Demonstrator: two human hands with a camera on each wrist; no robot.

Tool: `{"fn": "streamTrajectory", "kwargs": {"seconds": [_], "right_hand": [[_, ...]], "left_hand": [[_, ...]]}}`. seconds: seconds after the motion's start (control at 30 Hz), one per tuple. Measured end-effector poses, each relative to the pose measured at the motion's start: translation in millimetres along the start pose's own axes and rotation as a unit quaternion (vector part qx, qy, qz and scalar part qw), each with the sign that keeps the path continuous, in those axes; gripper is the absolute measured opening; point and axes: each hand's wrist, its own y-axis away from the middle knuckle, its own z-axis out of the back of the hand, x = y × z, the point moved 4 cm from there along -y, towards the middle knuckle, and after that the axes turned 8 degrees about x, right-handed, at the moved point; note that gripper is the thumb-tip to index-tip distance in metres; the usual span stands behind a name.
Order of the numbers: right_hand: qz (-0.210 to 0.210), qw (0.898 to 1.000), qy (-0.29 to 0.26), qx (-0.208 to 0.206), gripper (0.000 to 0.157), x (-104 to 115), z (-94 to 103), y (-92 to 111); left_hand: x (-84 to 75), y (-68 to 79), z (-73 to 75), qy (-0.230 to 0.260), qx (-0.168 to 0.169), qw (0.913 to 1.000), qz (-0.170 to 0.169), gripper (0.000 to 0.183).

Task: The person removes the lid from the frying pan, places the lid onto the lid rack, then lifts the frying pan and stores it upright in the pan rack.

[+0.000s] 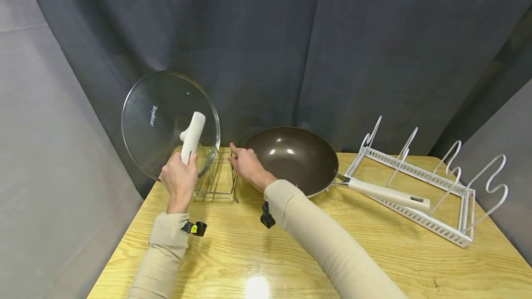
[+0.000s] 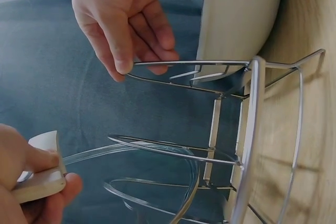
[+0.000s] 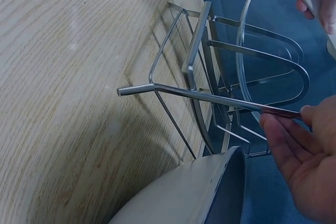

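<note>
My left hand [image 1: 179,176] grips the white handle [image 1: 194,133] of a round glass lid [image 1: 141,137], which stands nearly upright at the left. In the left wrist view, the lid's rim [image 2: 193,182] sits between two wire hoops of a small metal rack [image 2: 252,129]. With thumb and fingers, my right hand [image 1: 251,165] pinches the rack's wire at the end nearer the wok, as the rod [image 3: 210,98] in the right wrist view shows. The rack's feet stand on the wooden table.
A dark-lined wok [image 1: 291,160] sits right beside the rack, its pale handle [image 1: 386,194] reaching rightward over a white rack [image 1: 436,230] with wavy wire dividers. Behind the wooden table [image 1: 232,253] hangs a dark grey curtain [image 1: 266,50].
</note>
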Motion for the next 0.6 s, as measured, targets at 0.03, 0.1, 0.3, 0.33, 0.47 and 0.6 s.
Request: {"fn": "streamTrajectory", "kwargs": {"seconds": [0.03,0.1,0.3,0.33,0.47,0.6], "right_hand": [[0.000,1.000,0.001,-0.001,0.053,-0.3,0.1,-0.2],[0.001,1.000,0.001,-0.001,0.052,-0.5,0.1,-0.6],[0.005,1.000,-0.012,0.002,0.053,-0.1,-1.1,-1.2],[0.006,1.000,-0.011,0.001,0.053,0.0,-1.4,-1.5],[0.005,1.000,-0.001,-0.003,0.053,0.8,-2.2,-2.9],[0.005,1.000,0.013,-0.009,0.052,1.2,-3.3,-3.3]], "left_hand": [[0.8,0.6,-0.7,0.000,0.001,1.0000,0.001,0.037],[3.2,2.2,-2.4,-0.001,0.003,1.0000,0.004,0.037],[10.0,8.2,-7.8,-0.016,0.017,0.9997,0.006,0.037],[11.0,8.9,-8.4,-0.020,0.019,0.9996,0.005,0.037],[14.5,11.0,-10.5,-0.025,0.031,0.9992,0.009,0.036],[17.1,13.1,-12.5,-0.030,0.048,0.9983,0.014,0.036]]}}
